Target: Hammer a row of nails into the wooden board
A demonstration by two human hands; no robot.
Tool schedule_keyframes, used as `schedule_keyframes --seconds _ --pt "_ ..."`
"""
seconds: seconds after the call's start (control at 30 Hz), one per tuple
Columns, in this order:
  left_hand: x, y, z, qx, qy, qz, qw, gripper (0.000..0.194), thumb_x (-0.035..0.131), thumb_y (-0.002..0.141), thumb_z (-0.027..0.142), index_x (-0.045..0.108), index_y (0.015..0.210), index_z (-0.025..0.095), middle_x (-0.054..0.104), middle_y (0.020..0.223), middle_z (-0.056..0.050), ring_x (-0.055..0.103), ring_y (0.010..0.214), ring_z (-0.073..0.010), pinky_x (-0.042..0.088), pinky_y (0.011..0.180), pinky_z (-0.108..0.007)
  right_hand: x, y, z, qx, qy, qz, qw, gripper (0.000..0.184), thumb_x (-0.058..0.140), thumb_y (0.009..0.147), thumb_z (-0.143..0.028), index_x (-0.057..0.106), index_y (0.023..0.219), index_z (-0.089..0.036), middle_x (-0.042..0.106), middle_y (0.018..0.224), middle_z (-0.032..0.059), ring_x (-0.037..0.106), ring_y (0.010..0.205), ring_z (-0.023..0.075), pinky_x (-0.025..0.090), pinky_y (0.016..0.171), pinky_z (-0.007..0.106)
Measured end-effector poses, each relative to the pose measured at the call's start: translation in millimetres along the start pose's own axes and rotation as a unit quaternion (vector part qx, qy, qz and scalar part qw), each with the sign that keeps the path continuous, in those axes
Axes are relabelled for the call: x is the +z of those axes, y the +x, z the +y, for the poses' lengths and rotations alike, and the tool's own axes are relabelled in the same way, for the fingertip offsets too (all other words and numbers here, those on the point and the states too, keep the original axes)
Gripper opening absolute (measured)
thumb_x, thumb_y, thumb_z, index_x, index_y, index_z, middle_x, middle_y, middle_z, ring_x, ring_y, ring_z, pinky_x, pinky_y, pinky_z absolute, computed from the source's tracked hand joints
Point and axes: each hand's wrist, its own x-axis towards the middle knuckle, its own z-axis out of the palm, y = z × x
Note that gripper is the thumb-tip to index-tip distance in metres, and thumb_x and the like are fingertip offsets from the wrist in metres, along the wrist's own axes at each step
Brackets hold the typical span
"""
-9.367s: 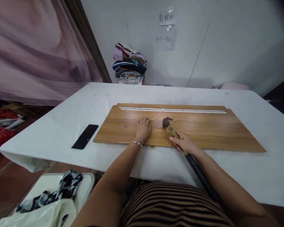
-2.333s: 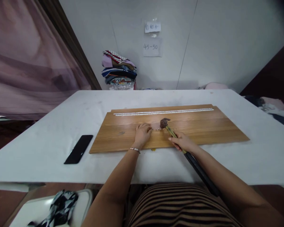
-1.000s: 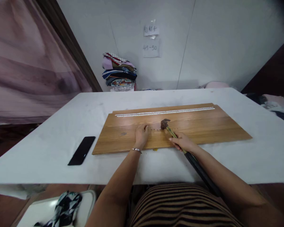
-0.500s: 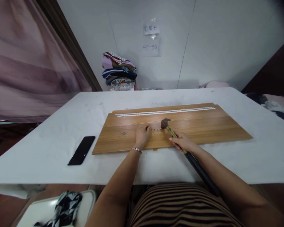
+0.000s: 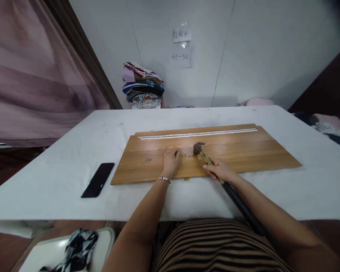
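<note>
My right hand (image 5: pixel 219 169) is wrapped around the shaft of a claw hammer (image 5: pixel 198 148), close below its rusty head. The black grip runs back under my right forearm. The hammer head is low over a wooden board (image 5: pixel 243 151), beside a row of small nails (image 5: pixel 187 155) standing in it. At the left end of that row, my left hand (image 5: pixel 170 161) rests on the board with its fingers curled and thumb and forefinger together. Whatever they pinch is too small to make out. Several loose nails (image 5: pixel 147 160) lie on the board left of this hand.
Two white measuring strips (image 5: pixel 198 133) run along the board's far side. A black phone (image 5: pixel 98 180) lies on the white-covered table (image 5: pixel 73 151) to the left. Folded clothes (image 5: pixel 144 85) are stacked against the wall. A white stool (image 5: pixel 52 247) with patterned cloth stands below the table's near edge.
The camera view has shifted since the oldest frame. My left fingers, flatter on the board earlier, are now drawn together. The hammer stays in my right hand at nearly the same spot.
</note>
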Motion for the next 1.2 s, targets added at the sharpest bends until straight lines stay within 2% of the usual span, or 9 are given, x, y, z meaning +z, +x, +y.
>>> schedule_keyframes --seconds 0.5,0.93,1.2 --pt "-1.6 0.1 2.9 -0.024 0.015 0.003 1.000 0.021 0.048 0.096 0.023 0.065 0.083 0.019 0.069 0.088 -0.006 0.061 0.085 -0.0185 0.044 0.081 -0.030 -1.7 0.8 -0.2 0.000 -0.001 0.004 1.000 0.028 0.060 0.072 -0.045 0.040 0.072 -0.025 0.043 0.041 -0.0113 0.036 0.032 0.0068 0.029 0.032 0.019" --pt "-1.1 -1.5 3.1 0.006 0.021 0.004 1.000 0.032 0.046 0.098 0.029 0.061 0.071 0.020 0.064 0.075 -0.004 0.058 0.081 -0.0178 0.042 0.079 -0.029 -1.7 3.7 -1.3 -0.015 0.009 0.000 1.000 0.027 0.061 0.072 -0.042 0.041 0.074 -0.025 0.044 0.040 -0.0111 0.035 0.031 0.0070 0.030 0.032 0.018" --pt "0.2 -1.4 0.5 0.008 0.020 0.005 1.000 0.029 0.047 0.097 0.028 0.064 0.076 0.019 0.068 0.081 -0.005 0.060 0.083 -0.0187 0.044 0.082 -0.031 -1.4 2.6 0.0 -0.004 -0.008 0.001 1.000 0.025 0.058 0.075 -0.042 0.041 0.073 -0.024 0.044 0.041 -0.0102 0.036 0.033 0.0074 0.030 0.034 0.019"
